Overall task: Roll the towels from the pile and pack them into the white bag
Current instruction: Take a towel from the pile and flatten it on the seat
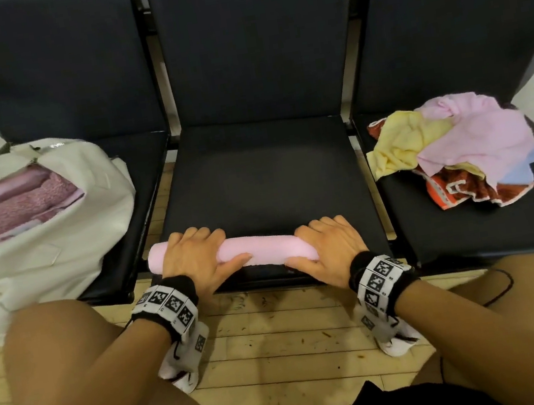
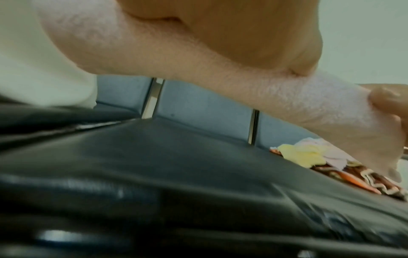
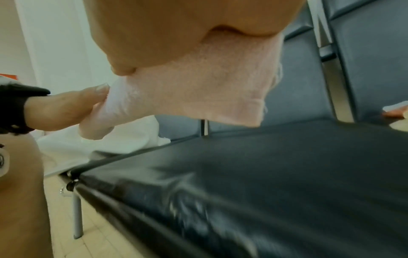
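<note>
A pink towel roll [image 1: 265, 246] lies crosswise over the front edge of the middle black seat [image 1: 254, 176]. My left hand [image 1: 197, 257] grips its left part and my right hand [image 1: 327, 245] grips its right end, fingers over the top and thumbs on the near side. In the wrist views the pink towel roll [image 2: 243, 83] [image 3: 209, 87] hangs just above the seat. The open white bag [image 1: 56, 240] lies on the left seat with pink towels inside. The pile of towels [image 1: 451, 147] in pink, yellow, blue and red sits on the right seat.
Dark seat backs [image 1: 253, 48] rise behind all three seats, with metal posts between them. Below the seat edge is a wooden floor [image 1: 278, 332]. My bare knees sit low on both sides of the head view.
</note>
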Motion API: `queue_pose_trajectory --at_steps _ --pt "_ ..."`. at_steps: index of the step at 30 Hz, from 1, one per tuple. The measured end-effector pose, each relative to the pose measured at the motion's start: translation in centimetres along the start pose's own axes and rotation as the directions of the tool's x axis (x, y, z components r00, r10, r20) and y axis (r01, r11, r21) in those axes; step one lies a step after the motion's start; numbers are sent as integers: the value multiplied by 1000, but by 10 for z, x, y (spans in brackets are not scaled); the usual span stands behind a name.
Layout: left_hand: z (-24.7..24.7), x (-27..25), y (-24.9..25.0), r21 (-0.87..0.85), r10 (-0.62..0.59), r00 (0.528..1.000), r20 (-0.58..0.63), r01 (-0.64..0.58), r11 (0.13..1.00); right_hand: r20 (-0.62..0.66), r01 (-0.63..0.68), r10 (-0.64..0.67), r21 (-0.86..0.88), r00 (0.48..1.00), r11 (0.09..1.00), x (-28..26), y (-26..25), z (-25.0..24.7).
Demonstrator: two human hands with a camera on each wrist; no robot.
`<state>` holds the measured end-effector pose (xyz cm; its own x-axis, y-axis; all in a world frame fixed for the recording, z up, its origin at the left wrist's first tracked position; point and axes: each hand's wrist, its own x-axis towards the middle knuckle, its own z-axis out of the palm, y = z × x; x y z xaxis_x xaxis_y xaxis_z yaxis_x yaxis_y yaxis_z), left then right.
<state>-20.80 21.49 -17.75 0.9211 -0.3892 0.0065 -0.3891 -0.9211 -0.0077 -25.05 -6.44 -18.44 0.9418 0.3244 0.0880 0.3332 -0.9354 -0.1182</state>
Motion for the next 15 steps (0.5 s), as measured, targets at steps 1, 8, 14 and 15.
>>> queue_pose_trajectory --at_steps 1,8,14,15 --pt "-8 0 -6 -4 -12 1000 -20 12 1000 -13 21 -21 -5 1000 1000 8 -3 -9" --pt "-75 7 -70 -35 -109 976 -190 104 994 -151 151 -165 -100 975 984 88 -43 -81" --pt "-117 0 -136 -39 -216 921 -323 215 976 -174 268 -302 -198 937 943 163 -96 -128" --pt "-121 -1 -145 -36 -232 915 -329 233 972 -181 281 -320 -211 930 936 174 -104 -133"
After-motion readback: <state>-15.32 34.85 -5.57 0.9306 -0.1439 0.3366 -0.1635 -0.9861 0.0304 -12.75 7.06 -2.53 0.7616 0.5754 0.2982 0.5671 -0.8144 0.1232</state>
